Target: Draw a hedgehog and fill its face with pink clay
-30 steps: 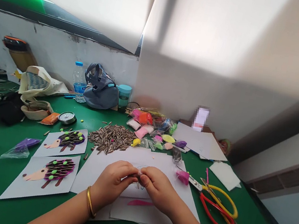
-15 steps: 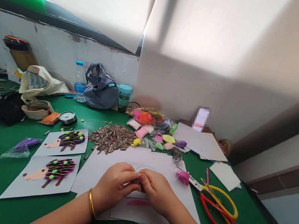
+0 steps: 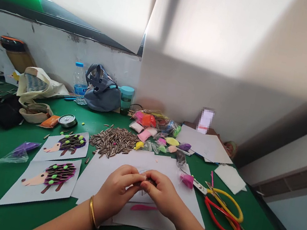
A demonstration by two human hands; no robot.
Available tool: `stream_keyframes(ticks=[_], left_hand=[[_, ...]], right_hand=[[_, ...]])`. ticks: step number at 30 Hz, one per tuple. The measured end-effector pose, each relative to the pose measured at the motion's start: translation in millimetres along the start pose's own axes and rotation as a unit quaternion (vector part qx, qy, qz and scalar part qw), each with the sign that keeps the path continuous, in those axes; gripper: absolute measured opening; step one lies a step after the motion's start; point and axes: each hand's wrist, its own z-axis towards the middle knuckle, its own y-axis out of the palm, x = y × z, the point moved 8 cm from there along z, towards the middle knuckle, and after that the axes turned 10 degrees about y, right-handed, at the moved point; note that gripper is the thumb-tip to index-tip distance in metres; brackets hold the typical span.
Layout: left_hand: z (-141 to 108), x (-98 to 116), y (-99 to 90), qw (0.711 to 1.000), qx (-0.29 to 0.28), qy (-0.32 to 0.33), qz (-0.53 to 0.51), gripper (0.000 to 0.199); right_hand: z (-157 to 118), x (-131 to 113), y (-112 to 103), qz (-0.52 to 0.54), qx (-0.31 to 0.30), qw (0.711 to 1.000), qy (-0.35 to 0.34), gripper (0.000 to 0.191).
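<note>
Over the white paper (image 3: 94, 184), my left hand (image 3: 121, 184) and my right hand (image 3: 161, 194) meet with thumbs and fingers pinched together. Between the fingertips is something small and dark, mostly hidden, whose kind I cannot make out. A gold bracelet circles my left wrist. Just below the hands, a pink clay tool (image 3: 143, 208) lies on the sheets. Part of a drawn line on the paper shows behind the fingers. To the left lie two hedgehog pictures, the nearer hedgehog picture (image 3: 37, 181) and the farther hedgehog picture (image 3: 60, 146), with seed spines and green dots.
A heap of sunflower seeds (image 3: 113, 141) sits beyond the paper, beside packets of coloured clay (image 3: 148, 122). On the right lie red-handled scissors (image 3: 221, 216), yellow-handled scissors (image 3: 233, 202) and white cards (image 3: 229, 179). A bag (image 3: 100, 93), a bottle (image 3: 79, 86) and a cup (image 3: 126, 98) line the wall.
My fingers have shifted around the small dark thing, and the right index finger has lifted slightly. More of the pink tool shows. The whole view has moved a little.
</note>
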Motion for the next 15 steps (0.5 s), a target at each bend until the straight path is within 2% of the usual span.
stream_keyframes(ticks=[4,10,15], left_hand=[[-3.0,-9.3,-4.8,0.998,0.037,-0.057,0.013,0.019],[-0.2,-4.8,-4.2,0.998,0.014,-0.039,0.036,0.013],[-1.0,-9.1,-5.2,0.997,0.027,-0.071,-0.001,0.01]], right_hand=[[-0.8,-2.2,0.5,0.032,0.022,0.999,0.0,0.011],[-0.2,2.9,-4.3,0.014,0.081,0.997,-0.001,0.007],[0.7,0.6,-9.1,0.0,0.103,0.994,-0.027,0.007]])
